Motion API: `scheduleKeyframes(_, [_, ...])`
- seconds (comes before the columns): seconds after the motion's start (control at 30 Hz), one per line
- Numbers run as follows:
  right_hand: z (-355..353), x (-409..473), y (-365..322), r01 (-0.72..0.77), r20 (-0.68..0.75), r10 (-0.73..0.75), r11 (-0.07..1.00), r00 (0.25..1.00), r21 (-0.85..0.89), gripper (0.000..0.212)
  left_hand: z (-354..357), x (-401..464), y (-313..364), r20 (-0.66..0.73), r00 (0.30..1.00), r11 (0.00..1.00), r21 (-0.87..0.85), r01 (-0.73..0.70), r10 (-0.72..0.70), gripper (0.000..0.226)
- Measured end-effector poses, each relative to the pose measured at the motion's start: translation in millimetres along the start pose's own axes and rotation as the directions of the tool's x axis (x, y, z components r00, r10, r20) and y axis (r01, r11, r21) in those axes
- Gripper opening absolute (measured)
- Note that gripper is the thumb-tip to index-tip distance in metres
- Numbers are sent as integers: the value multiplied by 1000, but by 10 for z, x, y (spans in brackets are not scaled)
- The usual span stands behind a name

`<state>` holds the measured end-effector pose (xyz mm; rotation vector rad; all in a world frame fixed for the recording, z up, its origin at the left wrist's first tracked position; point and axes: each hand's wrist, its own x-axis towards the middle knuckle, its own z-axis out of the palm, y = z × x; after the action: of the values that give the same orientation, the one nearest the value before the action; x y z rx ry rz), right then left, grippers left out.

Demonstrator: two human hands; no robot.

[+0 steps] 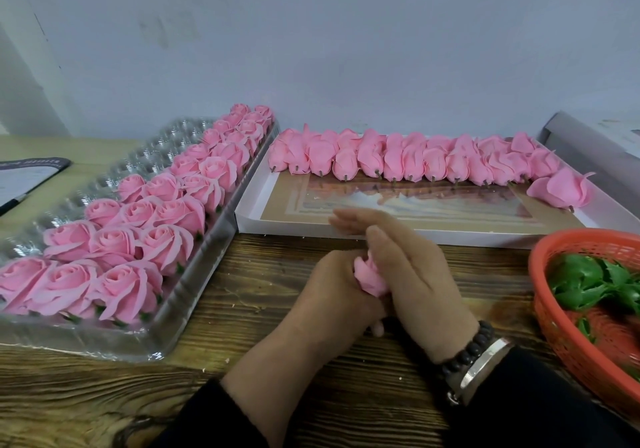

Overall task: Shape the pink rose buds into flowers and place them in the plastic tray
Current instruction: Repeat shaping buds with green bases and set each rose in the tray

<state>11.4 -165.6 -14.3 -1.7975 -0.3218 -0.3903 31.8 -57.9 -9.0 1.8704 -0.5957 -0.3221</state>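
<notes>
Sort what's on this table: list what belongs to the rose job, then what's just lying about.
Job: bud held in left hand, right hand against it; unshaped buds in white box; finished roses in plastic tray.

Lying about: red basket of green leaves; notebook with pen.

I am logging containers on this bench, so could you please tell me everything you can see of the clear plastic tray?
The clear plastic tray is a glossy, transparent, long rectangle with rows of moulded round cups. It lies flat on the wooden table at the left, running away towards the wall beside the white box. Shaped pink roses with green bases fill roughly its right three rows from near end to far end; the cups along its left side are empty. Neither hand touches it.
</notes>
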Motion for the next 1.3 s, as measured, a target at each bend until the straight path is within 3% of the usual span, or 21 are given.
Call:
scheduleKeyframes(0.07, [-17, 23, 16, 26, -106, -22, 999, 994, 40, 29, -35, 16, 0, -59, 998, 999, -32, 15, -16, 24])
scheduleKeyframes(0.17, [-11, 22, 29, 52, -155, -59, 997, 986, -50, 25, -48, 43, -5, -177, 984, 999, 35, 4, 2, 32])
scheduleKeyframes(0.33, [83, -19, -5, 58, -78, -71, 986, 994, -156, 31, -5, 13, -38, -200, 971, 991, 57, -118, 127, 21])
scheduleKeyframes(0.43, [126, -5, 15, 47, -66, -64, 971, 996, -235, 36, 29, 34, -101, -227, 957, 964, 234, -124, 179, 16])
scheduleKeyframes(0.53, [136, 5, 26, 43, -50, -59, 962, 997, -270, 44, 45, 42, -114, -246, 942, 952, 260, -164, 229, 23])
scheduleKeyframes(0.7, [83, 16, 17, 58, 2, -60, 950, 998, -306, 35, 104, 24, -31, -151, 967, 978, 41, -203, 207, 37])
scheduleKeyframes(0.77, [46, 24, 13, 51, 50, -37, 952, 998, -303, 34, 83, 29, -32, -87, 965, 963, 124, -237, 249, 41])
scheduleKeyframes(0.93, [35, 19, -10, 128, 160, -77, 932, 984, -338, 33, -64, 45, -50, 47, 971, 908, 346, -237, 235, 25])
scheduleKeyframes(1.03, [14, -1, -13, 183, 181, -124, 914, 976, -363, 40, -55, 16, -89, 69, 987, 940, 302, -160, 146, 34])
scheduleKeyframes(1.1, [-1, -11, -6, 158, 140, -117, 929, 983, -334, 44, -16, 3, -58, 11, 994, 974, 198, -113, 113, 33])
scheduleKeyframes(1.23, [22, -10, -7, 55, -108, -71, 988, 992, -143, 34, -16, 9, -16, -72, 995, 995, 79, -60, 66, 21])
scheduleKeyframes(1.3, [57, -9, 4, 43, -140, -67, 985, 988, -167, 35, -9, 11, -20, -101, 989, 989, 106, -100, 111, 10])
